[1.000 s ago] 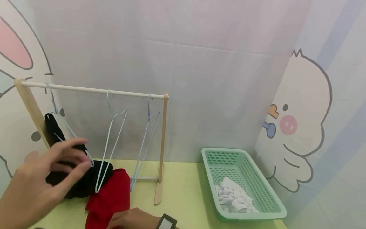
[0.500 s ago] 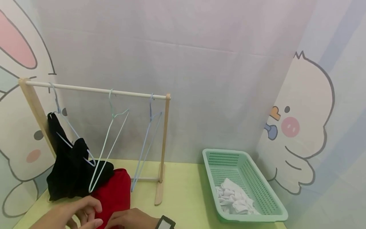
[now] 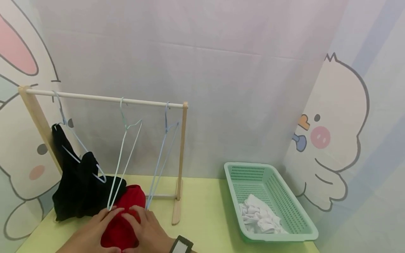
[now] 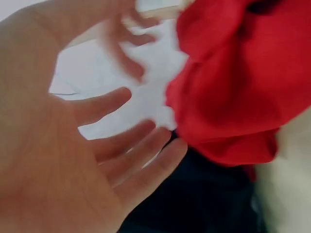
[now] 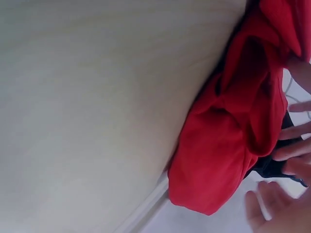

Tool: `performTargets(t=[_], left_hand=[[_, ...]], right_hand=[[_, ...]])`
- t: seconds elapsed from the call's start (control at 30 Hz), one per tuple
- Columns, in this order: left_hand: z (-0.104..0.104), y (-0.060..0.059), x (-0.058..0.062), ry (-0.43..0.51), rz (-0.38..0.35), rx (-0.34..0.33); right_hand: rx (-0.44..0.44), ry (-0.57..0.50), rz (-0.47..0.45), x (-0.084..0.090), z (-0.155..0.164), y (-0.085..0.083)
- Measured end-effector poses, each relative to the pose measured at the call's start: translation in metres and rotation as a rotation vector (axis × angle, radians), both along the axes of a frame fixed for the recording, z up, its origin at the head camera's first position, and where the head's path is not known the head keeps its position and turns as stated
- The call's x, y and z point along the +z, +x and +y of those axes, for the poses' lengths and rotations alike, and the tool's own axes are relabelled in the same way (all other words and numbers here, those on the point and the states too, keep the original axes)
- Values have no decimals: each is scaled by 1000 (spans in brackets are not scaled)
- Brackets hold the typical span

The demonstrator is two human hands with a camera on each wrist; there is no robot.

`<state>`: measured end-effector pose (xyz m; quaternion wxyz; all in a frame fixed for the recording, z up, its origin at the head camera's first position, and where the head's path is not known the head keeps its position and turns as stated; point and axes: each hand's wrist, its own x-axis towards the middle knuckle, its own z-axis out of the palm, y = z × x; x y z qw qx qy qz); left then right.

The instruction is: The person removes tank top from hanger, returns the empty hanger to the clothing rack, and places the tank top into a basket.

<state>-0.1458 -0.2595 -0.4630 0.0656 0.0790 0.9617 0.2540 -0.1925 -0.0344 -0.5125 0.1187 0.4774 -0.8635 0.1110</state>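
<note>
A crumpled red garment (image 3: 119, 230) lies at the front left of the table, between my two hands. My left hand (image 3: 88, 232) is at its left side. In the left wrist view, its fingers (image 4: 146, 167) are spread and loosely bent beside the red cloth. On the garment's other side is my right hand (image 3: 152, 230), fingers extended over the cloth and a watch-like band on the wrist. Fingers appear along the cloth's edge at the right of the right wrist view. The pale green hanger (image 3: 119, 158) reaches down to the left fingertips.
A wooden rack (image 3: 182, 147) carries several wire hangers. A black garment (image 3: 71, 182) hangs partly on the left hanger (image 3: 77, 138), its lower part on the table. A blue hanger (image 3: 161, 154) hangs right. The green basket (image 3: 230, 195) holds white cloth (image 3: 261, 218).
My left hand has come down from the black garment to the red one. My right hand has shifted slightly forward and its fingers have spread. The green hanger has swung a little.
</note>
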Motion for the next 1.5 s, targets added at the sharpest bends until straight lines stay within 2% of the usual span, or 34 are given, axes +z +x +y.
performTargets(t=[0.23, 0.4, 0.57, 0.97, 1.23, 1.5], left_hand=[[1, -14, -27, -3, 50, -40], [2, -25, -38, 60, 20, -59], [4, -32, -44, 35, -13, -63], [13, -34, -51, 31, -28, -99], [28, -32, -49, -6, -46, -56], [37, -34, -51, -25, -71, -71]], right_hand=[[-81, 51, -92, -3, -5, -9], [-100, 93, -135, -7, -5, -15], [-92, 120, -161, -10, -4, -18], [-94, 161, -197, -16, -5, -22], [-139, 164, -231, -13, -5, -22], [-178, 182, -163, -10, -6, -20]])
